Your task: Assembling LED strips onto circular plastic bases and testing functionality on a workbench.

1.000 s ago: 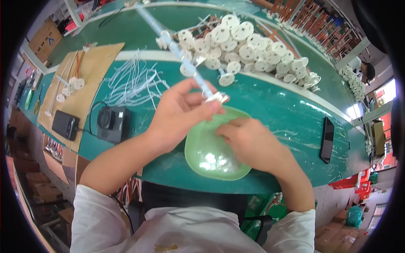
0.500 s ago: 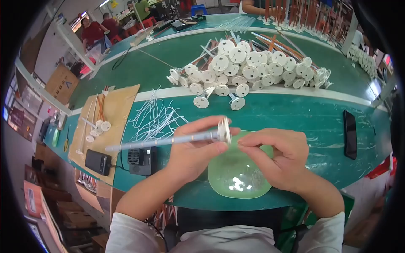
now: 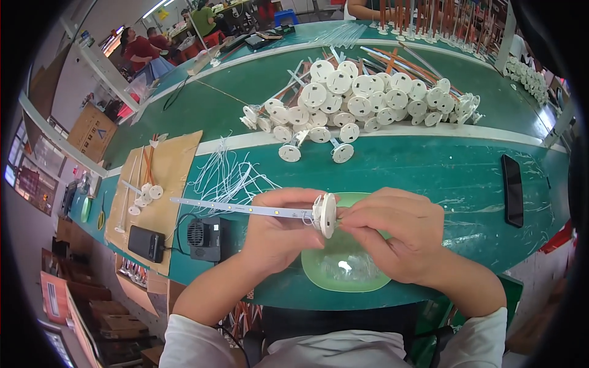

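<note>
My left hand point(image 3: 270, 242) is closed around a white LED strip light point(image 3: 236, 208) near its round white base point(image 3: 329, 216). The strip points left, its small yellowish LEDs showing, and a thin white wire loops beside the base. Close against the base's right face is my right hand point(image 3: 405, 230), thumb and fingertips pinched together. What sits in that pinch is too small to make out. Below both hands stands a light green bowl point(image 3: 313, 273), partly hidden by my right hand, with shiny clear material inside.
Farther back lies a heap of round-based strips point(image 3: 362, 101). Loose white wires point(image 3: 224, 178) spread left of my hands, near a black device with a round grille point(image 3: 205, 238). More strips lie on cardboard point(image 3: 178, 165). A phone point(image 3: 512, 190) rests at right; people point(image 3: 138, 49) are at back left.
The strip light has turned so its LEDs show more and its far end sits higher. The base has tipped, and my right fingertips have come in against it.
</note>
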A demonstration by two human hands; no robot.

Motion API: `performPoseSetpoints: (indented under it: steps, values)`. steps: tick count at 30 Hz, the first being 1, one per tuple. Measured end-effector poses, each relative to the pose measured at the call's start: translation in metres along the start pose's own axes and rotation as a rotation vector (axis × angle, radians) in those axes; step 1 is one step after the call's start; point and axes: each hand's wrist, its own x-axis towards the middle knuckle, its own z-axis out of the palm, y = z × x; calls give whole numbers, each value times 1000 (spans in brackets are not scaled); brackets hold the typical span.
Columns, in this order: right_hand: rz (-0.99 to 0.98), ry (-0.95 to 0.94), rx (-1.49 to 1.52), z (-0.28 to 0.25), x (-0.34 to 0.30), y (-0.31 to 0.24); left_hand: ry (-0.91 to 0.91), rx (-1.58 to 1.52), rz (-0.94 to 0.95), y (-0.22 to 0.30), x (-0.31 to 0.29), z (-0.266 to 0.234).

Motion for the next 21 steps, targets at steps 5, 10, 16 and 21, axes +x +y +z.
performPoseSetpoints:
  steps: [5, 10, 16, 21]
  values:
    - [-78, 30, -77, 3, -2, 3, 42, 47, 1, 2, 0, 5]
    - [-75, 21, -57, 2, 0, 4, 46, 2, -6, 1, 1, 5]
    - [-330, 59, -290, 7, -4, 4, 99, 134, 3, 2, 0, 9]
    - [-260, -76, -119, -3, 4, 3, 72, 7, -113, 5, 2, 4]
